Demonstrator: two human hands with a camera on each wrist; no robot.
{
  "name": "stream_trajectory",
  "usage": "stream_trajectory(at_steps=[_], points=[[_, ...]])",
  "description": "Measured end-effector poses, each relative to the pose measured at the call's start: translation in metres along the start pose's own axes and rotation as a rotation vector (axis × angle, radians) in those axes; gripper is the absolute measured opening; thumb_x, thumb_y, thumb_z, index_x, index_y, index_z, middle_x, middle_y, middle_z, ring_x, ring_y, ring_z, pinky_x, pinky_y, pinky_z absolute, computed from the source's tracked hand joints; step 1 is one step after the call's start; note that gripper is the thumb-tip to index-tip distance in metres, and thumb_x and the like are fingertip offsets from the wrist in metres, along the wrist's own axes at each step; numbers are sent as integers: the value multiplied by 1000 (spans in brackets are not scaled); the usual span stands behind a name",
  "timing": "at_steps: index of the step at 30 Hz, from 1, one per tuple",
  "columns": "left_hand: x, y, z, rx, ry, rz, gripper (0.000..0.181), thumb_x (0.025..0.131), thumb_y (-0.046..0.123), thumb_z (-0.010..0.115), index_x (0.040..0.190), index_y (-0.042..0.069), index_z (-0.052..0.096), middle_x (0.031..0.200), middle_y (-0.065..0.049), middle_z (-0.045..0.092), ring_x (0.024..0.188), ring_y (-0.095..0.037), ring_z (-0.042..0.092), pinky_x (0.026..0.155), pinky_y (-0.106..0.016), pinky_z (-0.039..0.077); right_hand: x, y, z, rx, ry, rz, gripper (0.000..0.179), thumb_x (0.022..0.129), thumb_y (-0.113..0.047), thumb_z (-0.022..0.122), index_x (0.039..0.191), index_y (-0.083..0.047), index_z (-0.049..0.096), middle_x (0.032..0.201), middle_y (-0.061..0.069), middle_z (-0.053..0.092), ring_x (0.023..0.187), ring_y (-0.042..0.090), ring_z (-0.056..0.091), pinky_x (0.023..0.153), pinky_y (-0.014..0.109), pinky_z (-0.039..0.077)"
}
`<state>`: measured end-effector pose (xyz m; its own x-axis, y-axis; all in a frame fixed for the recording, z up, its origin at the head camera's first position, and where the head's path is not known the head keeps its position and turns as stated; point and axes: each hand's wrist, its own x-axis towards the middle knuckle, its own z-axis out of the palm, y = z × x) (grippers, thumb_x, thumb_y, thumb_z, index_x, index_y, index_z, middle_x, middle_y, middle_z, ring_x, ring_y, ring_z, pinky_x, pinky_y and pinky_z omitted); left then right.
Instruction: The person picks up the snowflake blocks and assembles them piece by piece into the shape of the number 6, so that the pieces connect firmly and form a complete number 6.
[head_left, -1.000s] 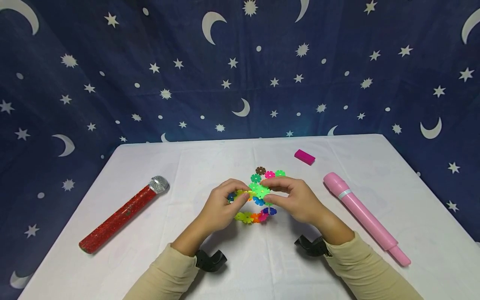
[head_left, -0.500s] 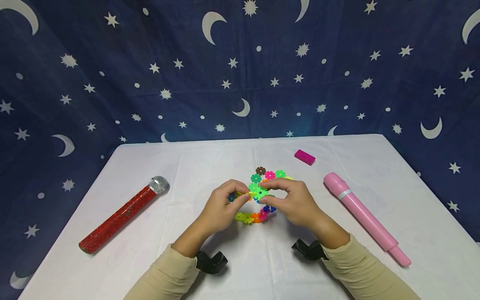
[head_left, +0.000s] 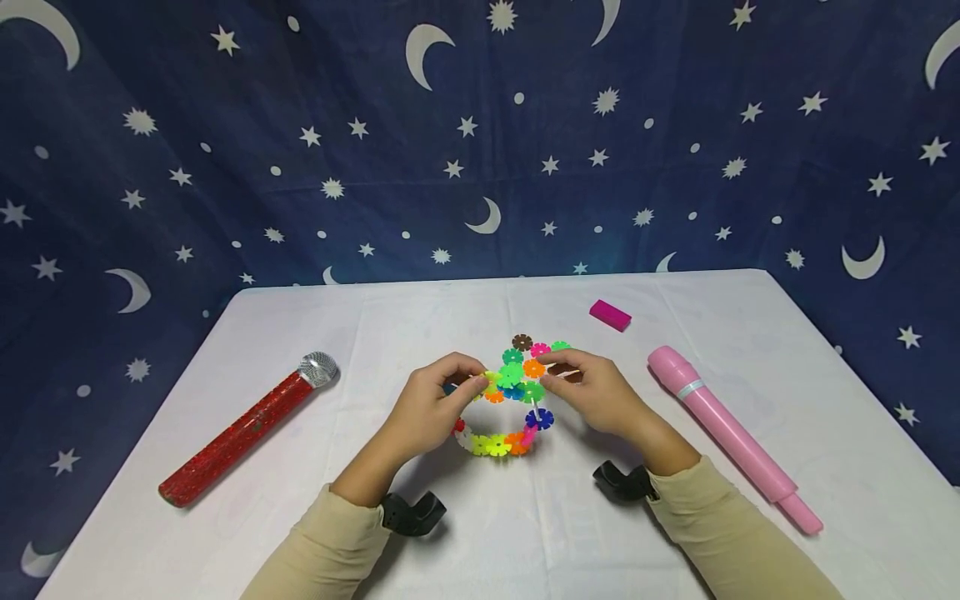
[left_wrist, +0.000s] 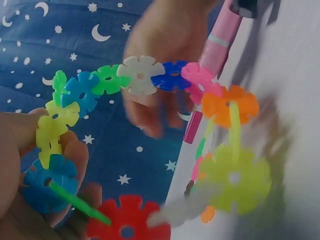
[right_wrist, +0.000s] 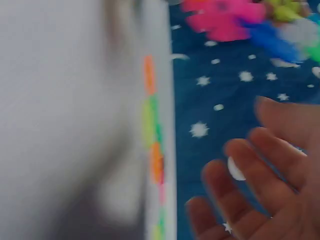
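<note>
White cloth (head_left: 525,542) covers the table I'm viewing; above it, the left hand (head_left: 429,408) pinches a ring of colourful notched discs (head_left: 497,446). Just beside, I see the right hand (head_left: 600,396), fingers parted and free. Red microphone (head_left: 243,429) left, pink rod (head_left: 738,433) right; beyond lie flatter discs (head_left: 534,368), a magenta block (head_left: 611,315), then a starry navy curtain (head_left: 360,208)

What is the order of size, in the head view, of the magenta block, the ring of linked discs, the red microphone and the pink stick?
Largest: red microphone and pink stick, too alike to rank.
Then: ring of linked discs, partly behind the left hand.
Smallest: magenta block.
</note>
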<state>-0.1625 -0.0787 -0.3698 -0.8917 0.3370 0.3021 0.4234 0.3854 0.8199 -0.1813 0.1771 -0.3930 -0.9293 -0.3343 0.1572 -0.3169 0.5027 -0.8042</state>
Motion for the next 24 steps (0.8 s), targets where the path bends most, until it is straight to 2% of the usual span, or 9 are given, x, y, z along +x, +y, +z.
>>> stream_trajectory(at_steps=[2,4,9,12,17,20,24], points=[[1,-1,0,-12,-4,-10,7,99,13,65,104,11,68,89,3,67,77,-20,61,68,-33,52,2,8,3,-123,-74,19,35,95,-14,67,128,-2,65,122,13,67,110,33,65,95,48,51],[1,-1,0,-26,-8,-21,7,99,14,64,105,10,67,90,2,67,77,-19,62,69,-33,53,3,13,6,-226,-153,5,29,94,-11,67,121,-3,67,121,12,67,115,34,61,101,50,46],[2,-2,0,-25,-14,-45,7,100,14,63,106,10,66,91,2,67,77,-16,61,70,-35,53,2,17,10,-357,-268,-25,20,91,-7,67,110,-5,66,120,13,64,124,38,51,106,54,39],[2,-2,0,-19,-24,-63,7,100,14,62,105,11,66,91,3,67,81,-15,61,74,-37,52,1,15,9,-384,-270,-16,28,91,-9,68,119,-2,67,122,14,63,125,39,49,106,54,39],[1,-3,-1,-45,-54,-87,7,102,14,60,107,10,63,93,1,67,84,-19,61,77,-39,50,0,14,8,-398,-217,-47,34,91,-8,68,124,0,67,119,13,65,119,36,51,104,52,41],[2,-4,-1,-70,-72,-79,12,101,13,60,112,8,61,97,-3,66,85,-20,62,78,-38,50,0,14,8,-396,-239,-33,39,92,-12,69,129,0,65,125,15,63,125,38,48,106,54,39],[2,-4,0,-57,-87,-48,22,99,9,63,120,5,61,101,-3,67,89,-17,62,83,-37,52,1,13,10,-414,-274,26,42,94,-15,70,133,-2,64,129,15,62,130,38,44,108,55,37]])
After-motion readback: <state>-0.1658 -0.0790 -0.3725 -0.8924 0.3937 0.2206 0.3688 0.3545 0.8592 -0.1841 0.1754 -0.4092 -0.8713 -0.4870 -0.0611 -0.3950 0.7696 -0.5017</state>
